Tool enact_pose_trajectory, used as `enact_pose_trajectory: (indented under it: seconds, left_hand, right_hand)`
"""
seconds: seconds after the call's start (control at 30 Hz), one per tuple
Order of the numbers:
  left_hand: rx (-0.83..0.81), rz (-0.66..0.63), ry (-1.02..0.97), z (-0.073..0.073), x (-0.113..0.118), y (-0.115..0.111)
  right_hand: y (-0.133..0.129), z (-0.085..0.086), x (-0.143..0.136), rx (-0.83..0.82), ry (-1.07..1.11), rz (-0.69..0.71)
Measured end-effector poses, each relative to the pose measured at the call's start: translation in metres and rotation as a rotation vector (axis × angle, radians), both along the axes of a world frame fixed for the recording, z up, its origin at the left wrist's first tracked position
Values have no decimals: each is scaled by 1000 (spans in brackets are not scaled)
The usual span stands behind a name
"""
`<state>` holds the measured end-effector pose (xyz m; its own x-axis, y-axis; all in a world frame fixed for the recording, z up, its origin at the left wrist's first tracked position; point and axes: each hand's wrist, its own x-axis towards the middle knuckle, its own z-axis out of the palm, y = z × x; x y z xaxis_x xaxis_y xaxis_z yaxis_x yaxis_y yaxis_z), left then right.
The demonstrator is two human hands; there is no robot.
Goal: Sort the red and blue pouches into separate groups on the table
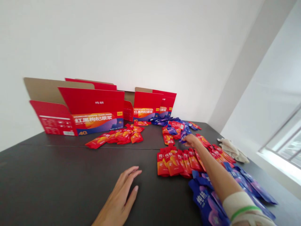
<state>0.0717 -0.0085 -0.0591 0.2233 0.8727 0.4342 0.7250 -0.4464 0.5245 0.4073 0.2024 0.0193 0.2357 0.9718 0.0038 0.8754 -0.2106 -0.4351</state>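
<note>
Over the dark table, my left hand is held with its fingers apart and nothing in them. My right hand reaches far forward, its fingers closed on a blue pouch at the near edge of a mixed heap. Just in front of that arm lies a row of red pouches, overlapping one another. Several blue pouches spread beneath and beside my right forearm. More red pouches lie to the right of the forearm.
Open red cartons stand along the wall at the back left, with another carton at the centre. Loose red pouches lie before them. A pale cloth rests near the right edge.
</note>
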Motion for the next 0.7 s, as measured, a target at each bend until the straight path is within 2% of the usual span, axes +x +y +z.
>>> enact_pose_trajectory:
  seconds: [0.07,0.17,0.23,0.3,0.37,0.47,0.57,0.63,0.7]
  left_hand:
    - [-18,-38,-23,3,0,-3]
    - [-109,-111,-57,18,2,-5]
    - [-184,-155,-81,31,4,-2]
    - [-225,-212,-98,45,8,5]
    - [-240,-268,-127,55,15,15]
    - [-327,-332,-286,61,24,32]
    - [-595,-416,-561,60,25,44]
    - [-741,-448,-726,58,19,48]
    - [-803,-415,-832,55,8,49]
  right_hand:
    - [-14,23,11,67,-48,-48]
    - [-41,64,24,234,-136,-83]
    - [-63,87,19,324,-142,80]
    - [-86,99,-3,304,-24,407]
    - [-106,100,-37,196,158,709]
    - [-123,87,-94,34,348,978]
    - [-121,72,-135,-73,448,1161]
    - [-105,67,-150,-130,435,1263]
    - [-77,65,-156,-99,222,1202]
